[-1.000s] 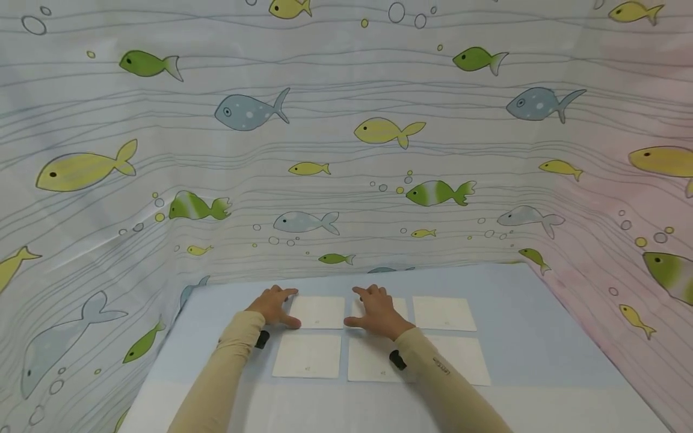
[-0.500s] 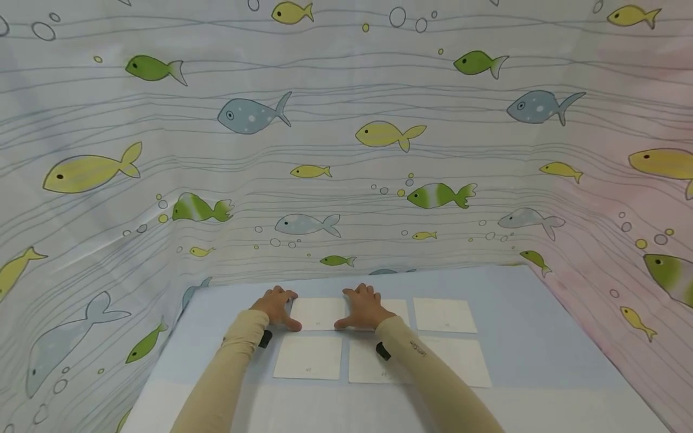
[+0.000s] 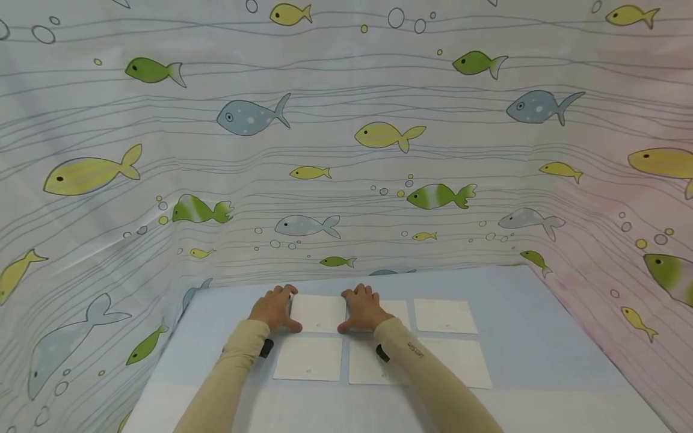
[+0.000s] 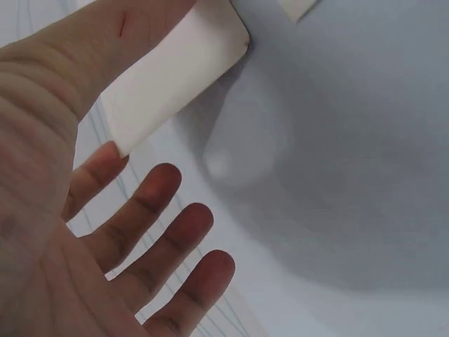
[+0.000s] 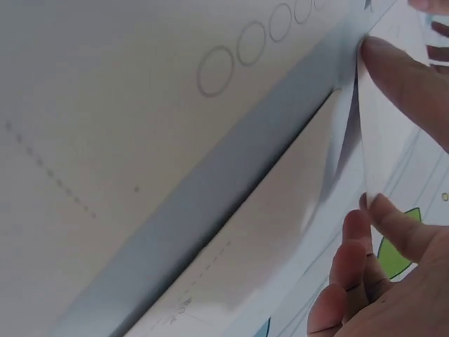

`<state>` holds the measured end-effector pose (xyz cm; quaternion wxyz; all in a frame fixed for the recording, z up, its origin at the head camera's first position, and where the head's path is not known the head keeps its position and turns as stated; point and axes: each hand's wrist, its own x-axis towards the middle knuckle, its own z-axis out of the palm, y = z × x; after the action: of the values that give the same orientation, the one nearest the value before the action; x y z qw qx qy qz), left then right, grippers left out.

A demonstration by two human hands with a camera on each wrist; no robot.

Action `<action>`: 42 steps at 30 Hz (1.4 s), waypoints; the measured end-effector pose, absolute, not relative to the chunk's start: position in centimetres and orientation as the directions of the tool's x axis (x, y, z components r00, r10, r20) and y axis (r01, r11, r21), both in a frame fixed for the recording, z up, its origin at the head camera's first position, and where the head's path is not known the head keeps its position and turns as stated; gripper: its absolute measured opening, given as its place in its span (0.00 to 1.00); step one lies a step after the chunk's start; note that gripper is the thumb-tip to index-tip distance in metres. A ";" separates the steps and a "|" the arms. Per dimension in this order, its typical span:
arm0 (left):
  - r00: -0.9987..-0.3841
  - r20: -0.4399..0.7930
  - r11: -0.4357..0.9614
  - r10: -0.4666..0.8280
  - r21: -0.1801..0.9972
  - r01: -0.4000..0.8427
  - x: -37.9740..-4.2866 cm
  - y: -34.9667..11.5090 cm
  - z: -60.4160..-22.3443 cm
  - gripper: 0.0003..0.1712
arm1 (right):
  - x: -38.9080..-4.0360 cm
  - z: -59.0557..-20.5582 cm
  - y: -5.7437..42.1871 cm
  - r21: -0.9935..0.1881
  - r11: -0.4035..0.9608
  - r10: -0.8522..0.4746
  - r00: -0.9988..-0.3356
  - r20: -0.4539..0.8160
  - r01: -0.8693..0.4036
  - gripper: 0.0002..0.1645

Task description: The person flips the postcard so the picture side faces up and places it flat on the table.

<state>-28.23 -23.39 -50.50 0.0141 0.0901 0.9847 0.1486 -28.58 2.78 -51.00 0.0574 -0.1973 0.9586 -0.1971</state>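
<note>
A white card (image 3: 318,311) at the back left of the group is held by both hands, slightly raised from the pale blue tabletop. My left hand (image 3: 272,310) holds its left edge, the thumb at the near corner and the index finger at the far one. On the opposite edge my right hand (image 3: 366,308) grips the same way. In the left wrist view the held card (image 4: 175,81) stands apart from the surface below, the remaining fingers spread. The right wrist view has the held card (image 5: 386,119) tilted between thumb and index fingertip.
Other white cards lie flat: front left (image 3: 308,359), front middle (image 3: 368,364), back right (image 3: 446,316) and front right (image 3: 467,361). A back-middle card (image 3: 402,314) is partly behind my right hand. A fish-patterned curtain (image 3: 346,180) surrounds the table (image 3: 541,337) at back and sides.
My right hand has moved left from over the back-middle card to the back-left card's right edge. Both hands now hold that card, which has risen slightly.
</note>
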 end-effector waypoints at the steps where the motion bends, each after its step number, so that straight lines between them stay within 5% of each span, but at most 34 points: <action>1: -0.984 0.011 0.940 0.178 0.295 0.173 -28.1 -23.3 -50.5 0.55 | -28.6 -51.1 2.7 -0.408 0.841 -0.400 -0.916 -0.024 -0.356 0.54; 7: -0.994 0.034 0.937 0.107 0.331 0.112 -27.2 -23.4 -50.6 0.58 | -28.5 -51.5 2.3 -0.414 0.835 -0.393 -0.920 0.010 -0.361 0.54; 14: -0.999 0.050 0.876 -0.015 0.483 0.011 -27.0 -22.9 -50.1 0.34 | -28.0 -51.2 2.2 -0.403 0.834 -0.387 -0.920 0.056 -0.376 0.48; 22: -0.994 0.036 0.793 -0.098 0.606 -0.057 -26.8 -22.4 -49.8 0.22 | -28.0 -51.1 2.6 -0.496 0.786 -0.369 -0.924 0.101 -0.368 0.37; 31: -0.991 0.055 0.750 -0.125 0.659 -0.058 -26.2 -22.7 -50.2 0.22 | -27.0 -50.9 3.7 -0.876 0.469 -0.269 -0.963 -0.021 -0.112 0.21; 42: -0.981 0.127 0.746 -0.150 0.665 -0.028 -25.6 -22.7 -49.9 0.25 | -26.9 -51.4 3.7 -0.922 0.374 -0.242 -0.970 0.003 -0.096 0.16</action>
<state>-25.62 -22.74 -49.90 -0.0863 -0.0479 0.9303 0.3532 -26.95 3.70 -51.41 0.0665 -0.1023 0.8263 -0.5499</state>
